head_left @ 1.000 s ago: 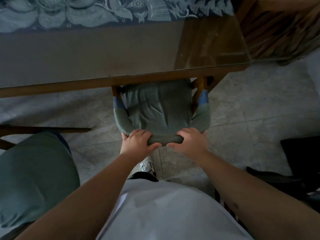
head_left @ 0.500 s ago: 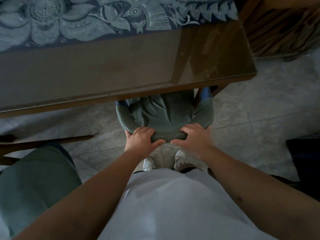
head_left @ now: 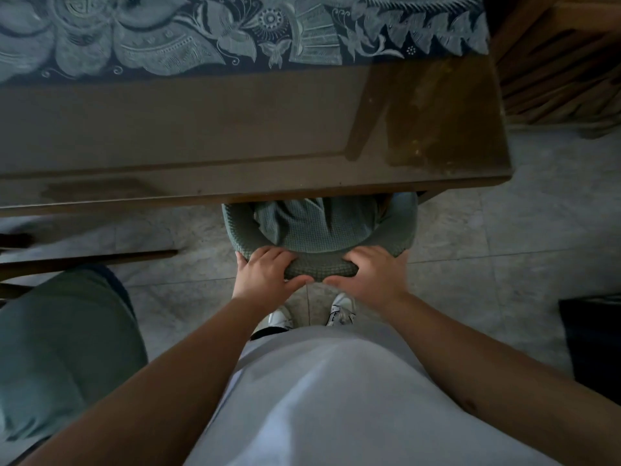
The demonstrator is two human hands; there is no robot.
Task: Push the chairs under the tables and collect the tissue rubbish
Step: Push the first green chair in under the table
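The green-covered chair (head_left: pixel 319 230) stands mostly tucked beneath the counter (head_left: pixel 235 136), only its curved backrest showing past the edge. The left hand (head_left: pixel 265 274) and right hand (head_left: pixel 373 274) each curl fingers over the backrest's top rail, gripping it. A second green chair (head_left: pixel 60 348) sits to the left on the tiled floor (head_left: pixel 504 247), beside a patterned cloth (head_left: pixel 201 31) under the glass top.
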